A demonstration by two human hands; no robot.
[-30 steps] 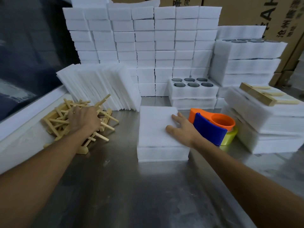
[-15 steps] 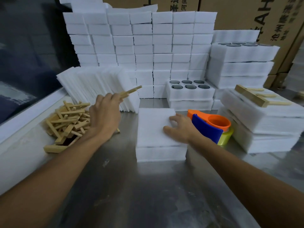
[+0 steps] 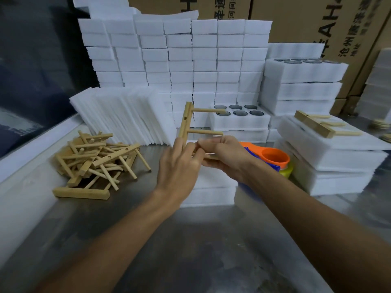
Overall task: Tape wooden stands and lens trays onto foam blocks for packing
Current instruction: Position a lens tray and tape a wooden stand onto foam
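Note:
A wooden stand (image 3: 186,121), a flat bar with round pegs sticking out to the right, is held upright above the white foam block (image 3: 209,187) at the table's middle. My left hand (image 3: 179,163) grips the bar's lower end. My right hand (image 3: 222,153) pinches a lower peg from the right. The hands hide most of the foam block's top. A pile of several more wooden stands (image 3: 95,159) lies to the left. An orange and blue tape dispenser (image 3: 273,159) sits just right of the block, partly behind my right wrist.
Leaning foam sheets (image 3: 122,115) and a wall of stacked foam blocks (image 3: 179,60) fill the back. Foam lens trays (image 3: 241,119) with round holes sit behind the block. At the right, a foam stack (image 3: 330,161) carries another wooden stand (image 3: 313,123). Cardboard boxes (image 3: 317,22) stand behind.
My left hand lifted a wooden stand out of the pile and carried it right, over the foam block. My right hand left the block's top and took hold of the stand.

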